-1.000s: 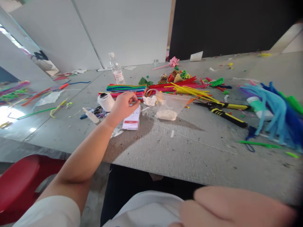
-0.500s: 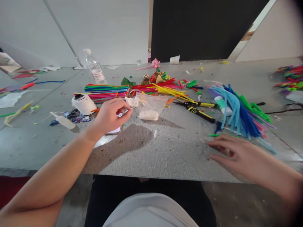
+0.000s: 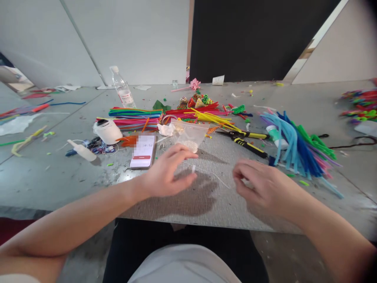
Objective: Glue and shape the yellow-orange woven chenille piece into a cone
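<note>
A thin clear thread (image 3: 216,176) curves slackly over the table in front of me, between my two hands. My right hand (image 3: 260,182) is curled, its thumb and fingertips together at the thread's right end. My left hand (image 3: 169,173) hovers palm down over the thread's other end, thumb and fingers apart, nothing visible in them. Just beyond its fingers stands a clear zip bag (image 3: 193,135) with small white beads, partly hidden by them. A small white strip (image 3: 193,168) lies by the thread. Left of my left hand is a lit phone (image 3: 143,151).
Black-and-yellow pliers (image 3: 250,146) lie beyond my right hand, beside blue pipe cleaners (image 3: 306,149). Further back are colourful pipe cleaners (image 3: 135,113) and a plastic bottle (image 3: 122,90). At left sit a white spool (image 3: 108,131) and a squeeze bottle (image 3: 84,151).
My hands have come closer together: the left moved right and nearer me, uncovering the phone, and the right moved left. The thread has gone from nearly straight to slack.
</note>
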The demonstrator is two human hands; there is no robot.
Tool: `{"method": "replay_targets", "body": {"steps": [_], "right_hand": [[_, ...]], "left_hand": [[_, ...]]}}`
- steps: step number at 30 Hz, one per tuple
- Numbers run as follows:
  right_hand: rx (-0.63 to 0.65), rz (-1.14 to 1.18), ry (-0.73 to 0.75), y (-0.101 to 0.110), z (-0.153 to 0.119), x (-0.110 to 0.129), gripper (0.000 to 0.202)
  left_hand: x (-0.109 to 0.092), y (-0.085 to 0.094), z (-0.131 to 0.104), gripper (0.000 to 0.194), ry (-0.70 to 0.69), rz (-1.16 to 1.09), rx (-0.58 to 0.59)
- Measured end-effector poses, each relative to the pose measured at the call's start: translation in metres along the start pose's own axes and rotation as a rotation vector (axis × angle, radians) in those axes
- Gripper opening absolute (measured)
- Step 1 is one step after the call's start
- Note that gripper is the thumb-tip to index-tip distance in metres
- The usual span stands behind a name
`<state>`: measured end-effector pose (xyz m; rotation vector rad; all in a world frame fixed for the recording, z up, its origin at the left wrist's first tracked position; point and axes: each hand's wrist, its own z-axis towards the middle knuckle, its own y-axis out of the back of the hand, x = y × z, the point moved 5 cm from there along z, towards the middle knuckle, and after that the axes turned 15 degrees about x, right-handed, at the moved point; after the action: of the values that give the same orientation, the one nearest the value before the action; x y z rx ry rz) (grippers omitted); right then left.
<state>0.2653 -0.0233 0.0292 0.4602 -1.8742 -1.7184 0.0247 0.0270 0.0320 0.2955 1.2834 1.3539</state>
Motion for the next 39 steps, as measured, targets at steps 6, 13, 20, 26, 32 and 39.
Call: {"method": "replay_targets", "body": {"steps": [6, 13, 20, 26, 32, 39], "right_hand": [[-0.022, -0.280, 0.312, 0.036, 0.074, 0.059, 0.019], [-0.013, -0.099, 0.239, 0.032, 0.104, 0.043, 0.023], [-0.047, 0.120, 0.206, 0.001, 0.098, 0.039, 0.024], [-0.119, 0.320, 0.224, -0.014, 0.099, 0.038, 0.025], [-0.089, 0.525, 0.154, -0.017, 0.100, 0.032, 0.031], [-0.084, 0.761, 0.183, -0.026, 0.105, 0.022, 0.024]], "left_hand": [[-0.002, -0.031, 0.006, 0.030, 0.114, -0.849, 0.152], [0.023, -0.017, 0.000, 0.037, 0.393, -0.930, -0.036], [0.030, -0.037, -0.002, 0.040, 0.419, -0.976, -0.087], [0.036, -0.045, -0.004, 0.036, 0.490, -0.898, -0.053], [0.037, -0.049, -0.006, 0.035, 0.500, -1.022, -0.002], [0.040, -0.035, -0.006, 0.034, 0.423, -0.736, -0.004]]}}
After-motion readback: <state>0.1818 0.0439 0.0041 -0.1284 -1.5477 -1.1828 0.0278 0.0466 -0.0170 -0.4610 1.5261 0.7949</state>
